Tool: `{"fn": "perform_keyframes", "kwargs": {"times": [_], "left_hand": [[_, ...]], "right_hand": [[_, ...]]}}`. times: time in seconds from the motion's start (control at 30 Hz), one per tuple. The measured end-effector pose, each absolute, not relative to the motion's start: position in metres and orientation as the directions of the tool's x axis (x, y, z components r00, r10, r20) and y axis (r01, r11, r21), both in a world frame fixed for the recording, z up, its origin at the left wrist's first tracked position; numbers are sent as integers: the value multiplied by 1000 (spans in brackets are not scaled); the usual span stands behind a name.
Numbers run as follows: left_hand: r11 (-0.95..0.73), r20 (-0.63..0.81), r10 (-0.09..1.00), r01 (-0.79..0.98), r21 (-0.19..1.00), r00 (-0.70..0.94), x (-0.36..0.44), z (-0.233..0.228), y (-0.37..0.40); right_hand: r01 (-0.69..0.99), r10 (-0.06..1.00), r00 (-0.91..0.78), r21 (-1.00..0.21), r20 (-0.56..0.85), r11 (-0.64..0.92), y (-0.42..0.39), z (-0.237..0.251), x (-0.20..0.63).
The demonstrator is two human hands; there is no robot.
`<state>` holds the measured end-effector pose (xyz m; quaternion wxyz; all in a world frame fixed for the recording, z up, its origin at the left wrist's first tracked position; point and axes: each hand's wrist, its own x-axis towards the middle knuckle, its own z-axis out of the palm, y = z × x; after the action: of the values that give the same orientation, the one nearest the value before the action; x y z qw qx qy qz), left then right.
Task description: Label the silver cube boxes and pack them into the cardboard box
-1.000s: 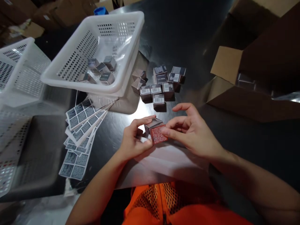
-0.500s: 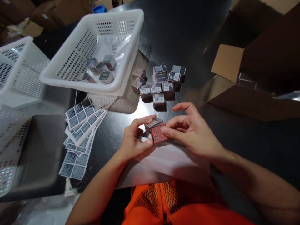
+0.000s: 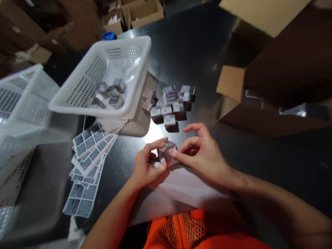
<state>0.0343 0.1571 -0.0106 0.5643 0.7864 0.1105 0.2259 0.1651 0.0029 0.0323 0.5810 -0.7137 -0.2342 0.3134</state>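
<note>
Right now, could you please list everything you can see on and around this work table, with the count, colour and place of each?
Small box in hand: one, silvery, pinched between both hands at the near table edge.
Loose small boxes: about nine, dark with white barcode labels, clustered on the table beyond the hands.
White basket: one, perforated, left of centre, holding some five small boxes.
Second white basket: one, far left.
Label sheets: a fanned stack, blue-grey, left of the hands.
Cardboard cartons: brown, open, right and rear.
Blue cap: one, behind the basket.
Table: black, glossy.
Orange mesh vest: bottom centre.
Left hand: on the box.
Right hand: on the box.
</note>
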Motion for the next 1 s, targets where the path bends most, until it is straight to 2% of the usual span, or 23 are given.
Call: {"fn": "perform_keyframes", "kwargs": {"times": [0.07,0.13,0.17,0.27,0.33,0.43,0.5,0.6,0.67,0.8,1.0], "left_hand": [[-295,176,428,-47,954,887,31,-9,156],[-250,104,410,2,968,906,27,-13,157],[-239,79,405,22,971,911,24,-17,159],[-265,81,348,15,964,934,20,-26,169],[-299,107,321,-6,954,941,19,-25,176],[-307,223,335,-118,944,915,19,-9,182],[-363,285,404,-133,922,870,19,8,178],[-558,387,448,-86,826,806,18,34,163],[-672,520,374,-162,722,768,15,50,154],[-778,620,299,-191,599,725,6,68,147],[-875,813,244,-242,420,528,3,56,128]], "right_hand": [[76,692,703,-950,-165,-303,1,30,170],[107,708,685,-937,-172,-332,0,28,177],[64,742,644,-953,-189,-298,1,27,181],[-208,883,413,-967,-221,-145,3,26,186],[-288,914,367,-955,-175,-67,4,26,182],[-151,860,510,-984,1,90,6,24,170],[-29,821,555,-983,137,183,8,22,162],[47,822,480,-945,306,324,10,20,157],[82,834,393,-918,388,388,9,21,155],[160,851,284,-896,443,413,3,32,157],[318,809,312,-857,498,405,-25,54,155]]}}
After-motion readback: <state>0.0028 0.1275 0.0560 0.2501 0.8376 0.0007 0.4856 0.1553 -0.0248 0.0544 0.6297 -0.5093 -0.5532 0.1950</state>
